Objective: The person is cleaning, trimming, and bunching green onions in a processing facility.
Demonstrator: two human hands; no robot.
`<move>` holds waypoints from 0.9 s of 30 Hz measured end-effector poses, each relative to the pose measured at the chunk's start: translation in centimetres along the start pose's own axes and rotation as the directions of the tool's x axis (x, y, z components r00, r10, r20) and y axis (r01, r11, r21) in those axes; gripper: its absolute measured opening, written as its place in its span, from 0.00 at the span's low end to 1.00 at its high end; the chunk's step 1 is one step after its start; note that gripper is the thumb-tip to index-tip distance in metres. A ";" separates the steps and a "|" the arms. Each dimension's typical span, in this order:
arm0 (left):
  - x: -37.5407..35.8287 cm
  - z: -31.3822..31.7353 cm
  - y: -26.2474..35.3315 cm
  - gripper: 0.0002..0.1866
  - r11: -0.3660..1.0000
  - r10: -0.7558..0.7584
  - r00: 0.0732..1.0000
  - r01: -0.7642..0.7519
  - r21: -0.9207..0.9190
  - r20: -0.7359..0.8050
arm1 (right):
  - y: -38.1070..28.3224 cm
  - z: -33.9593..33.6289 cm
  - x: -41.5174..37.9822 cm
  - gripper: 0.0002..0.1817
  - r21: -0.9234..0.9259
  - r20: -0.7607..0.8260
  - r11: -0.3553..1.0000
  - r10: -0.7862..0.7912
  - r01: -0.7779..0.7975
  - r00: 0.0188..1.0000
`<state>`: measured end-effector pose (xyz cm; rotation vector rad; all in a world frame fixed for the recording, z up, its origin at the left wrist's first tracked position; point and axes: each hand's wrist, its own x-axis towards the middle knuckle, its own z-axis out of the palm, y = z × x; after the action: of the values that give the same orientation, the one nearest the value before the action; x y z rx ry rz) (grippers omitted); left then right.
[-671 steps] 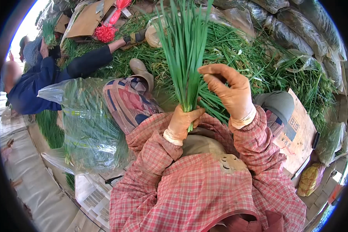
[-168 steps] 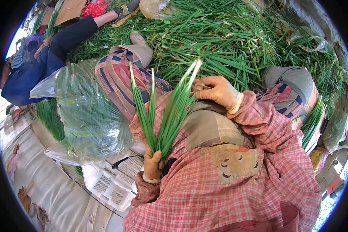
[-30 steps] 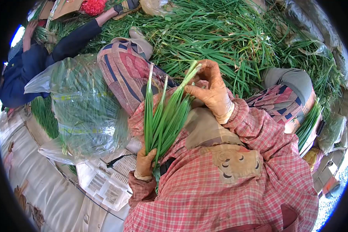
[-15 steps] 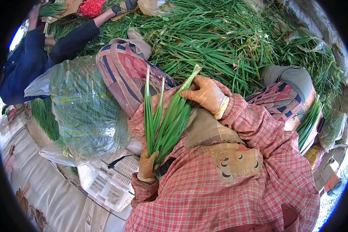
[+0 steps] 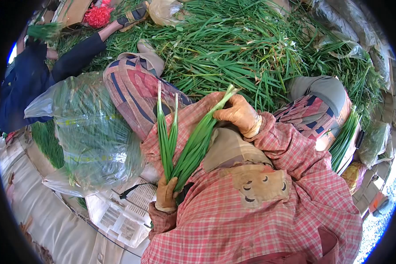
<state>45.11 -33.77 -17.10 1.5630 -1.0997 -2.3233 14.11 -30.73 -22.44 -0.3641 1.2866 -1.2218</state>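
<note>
My left hand (image 5: 166,193), in a tan glove, is closed around the leafy lower end of a bunch of garlic chives (image 5: 192,152). A few thinner stalks (image 5: 166,140) fan out to the left from the same grip, their pale ends pointing up. Near the pale stem ends of the thicker part, my right hand (image 5: 238,115), also gloved, is closed with thumb and fingers on the stalks. The bunch slants across my lap, in front of the pink checked shirt (image 5: 251,220).
A large heap of loose green chives (image 5: 233,48) lies beyond my legs. At left stands a clear plastic bag (image 5: 97,132) packed with greens, beside printed cardboard (image 5: 123,215). Another bunch (image 5: 345,138) lies at right. A co-worker's dark sleeve (image 5: 77,55) reaches in upper left, near red strings (image 5: 98,15).
The view has shifted slightly. My right hand has come a little lower on the stems, and the thick part leans further right. At upper left, the co-worker's bunch has moved and is blurred.
</note>
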 end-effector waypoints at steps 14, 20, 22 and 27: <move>0.5 -1.1 -1.8 0.14 0.974 -0.101 0.992 0.084 -0.210 -0.073 | -1.2 -0.9 3.1 0.05 0.194 -0.257 0.934 -0.248 0.301 0.934; 0.4 -1.1 -1.6 0.13 0.979 -0.119 0.988 0.099 -0.181 -0.101 | -3.3 -7.7 3.8 0.06 -0.582 -0.466 0.741 -0.642 0.337 0.609; 0.5 -1.2 -1.9 0.13 0.975 -0.121 0.986 0.097 -0.200 -0.111 | -6.4 -16.0 2.2 0.10 -0.683 -0.622 0.700 -0.707 0.207 0.338; 0.9 -1.4 -2.0 0.13 0.979 -0.115 0.991 0.103 -0.173 -0.062 | -11.9 -19.8 -2.9 0.16 -0.794 -0.163 -0.097 -0.917 -0.601 0.364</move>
<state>46.44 -33.42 -19.28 1.6656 -0.7953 -2.3386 -8.04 -24.97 -18.00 -1.2586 3.4369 -0.0813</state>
